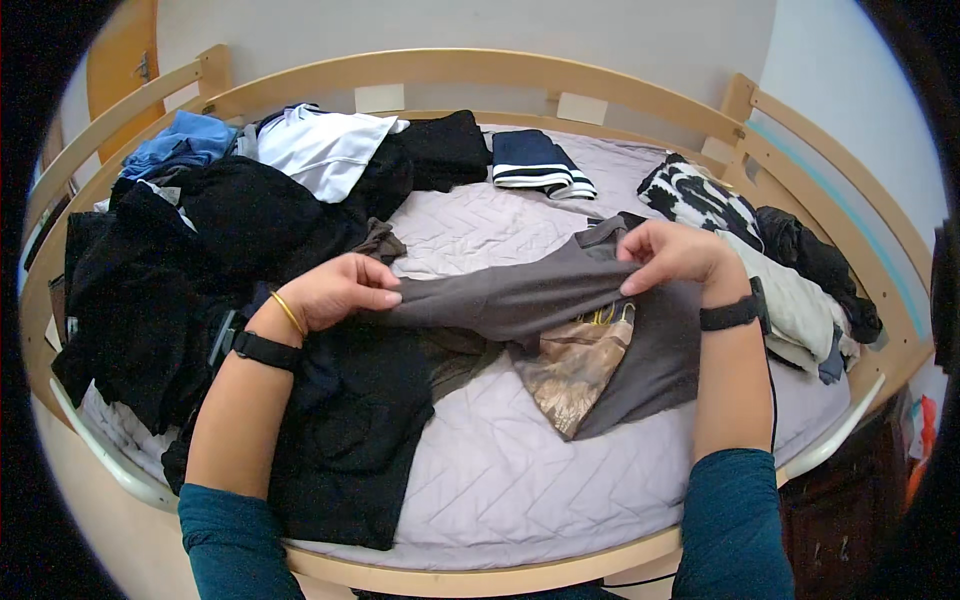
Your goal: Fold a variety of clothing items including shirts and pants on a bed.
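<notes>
A dark grey shirt (pixel 495 300) with a printed picture on its front is stretched sideways between my two hands over the bed. My left hand (pixel 341 292) pinches its left end between thumb and fingers. Near the collar, my right hand (pixel 675 259) grips the cloth the same way. The printed part (pixel 581 367) hangs in a fold below and rests on the quilted mattress cover (pixel 525 495). Under my left forearm lies a black garment (pixel 352 435), spread out flat.
Dark clothes (pixel 240 217) are heaped on the left, with a white garment (pixel 322 146) and blue cloth (pixel 180 142) behind. A folded navy garment with white stripes (pixel 536 161) lies at the back. More clothes (pixel 787 285) are piled right. A wooden rail (pixel 465 64) bounds the bed.
</notes>
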### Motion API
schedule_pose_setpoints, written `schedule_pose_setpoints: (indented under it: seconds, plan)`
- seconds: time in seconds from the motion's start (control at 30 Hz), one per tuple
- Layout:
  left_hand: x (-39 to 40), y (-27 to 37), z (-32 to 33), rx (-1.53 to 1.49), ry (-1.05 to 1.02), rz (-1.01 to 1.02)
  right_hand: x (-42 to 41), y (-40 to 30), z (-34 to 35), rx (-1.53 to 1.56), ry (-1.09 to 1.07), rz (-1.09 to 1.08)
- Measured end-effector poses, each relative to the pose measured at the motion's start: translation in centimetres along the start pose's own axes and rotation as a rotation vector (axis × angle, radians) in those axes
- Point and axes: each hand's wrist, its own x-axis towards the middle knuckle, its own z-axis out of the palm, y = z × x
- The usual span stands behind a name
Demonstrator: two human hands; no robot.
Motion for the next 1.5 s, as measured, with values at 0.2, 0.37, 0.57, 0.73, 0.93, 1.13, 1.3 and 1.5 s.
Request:
schedule_pose_setpoints:
  seconds: [0.2,0.37,0.57,0.73,0.93,1.13,1.3,1.5]
  plan:
    - [0.1,0.7,1.3,0.235,-0.120,-0.077,-0.9,-1.8,0.3,-0.225,0.160,0.308]
    - [1.0,0.1,1.7,0.415,-0.132,-0.047,3.6,-1.2,3.1,-0.248,0.724,-0.148]
    - [0.7,0.0,1.4,0.576,-0.234,-0.033,7.0,-1.2,6.2,-0.469,0.359,-0.194]
    - [1.0,-0.2,1.7,0.648,-0.253,-0.019,7.2,-0.3,7.1,-0.567,0.432,-0.170]
    - [0.7,0.6,1.9,0.654,-0.254,-0.021,7.1,-0.2,6.5,-0.606,0.489,-0.265]
    - [-0.7,3.0,4.4,0.778,-0.394,0.171,-0.6,-4.4,2.1,-0.204,0.240,-0.086]
    - [-2.1,0.4,7.8,1.049,-0.525,0.316,-4.2,-5.8,2.1,-0.268,-0.105,0.121]
    - [-2.6,-1.1,11.9,1.267,-0.601,0.199,-4.5,-7.4,3.1,-0.224,-0.155,0.169]
